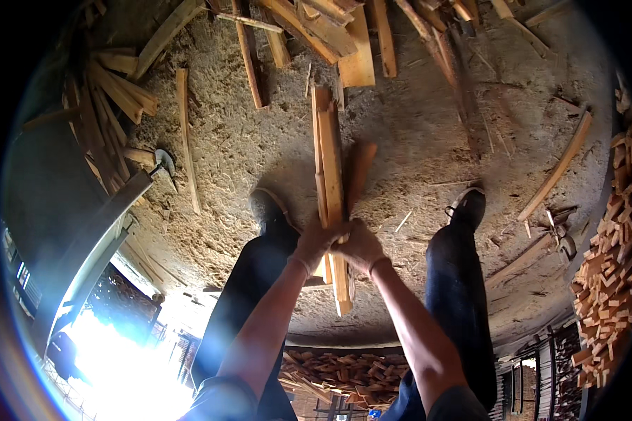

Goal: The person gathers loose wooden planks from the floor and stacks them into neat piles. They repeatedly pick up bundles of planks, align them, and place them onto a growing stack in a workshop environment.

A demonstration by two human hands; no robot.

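Note:
Between my feet a bundle of long, rough wood strips [332,158] points away from me, its near end reaching back past my wrists. Fingers of my left hand [317,242] are closed round the bundle from the left side. My right hand [360,247] is closed on the same strips from the right, touching the left hand. Both hands appear to wear thin pale gloves. A darker reddish wood piece [360,170], blurred, slants out just right of the bundle; whether a hand holds it is hidden.
Sawdust and splinters cover the floor [260,147]. Loose boards [309,28] lie ahead, more wood pieces [116,91] at far left. Single strips lie left [187,140] and right [558,165]. A large stack of cut wood [611,281] stands at right. A metal frame [109,210] rises at left.

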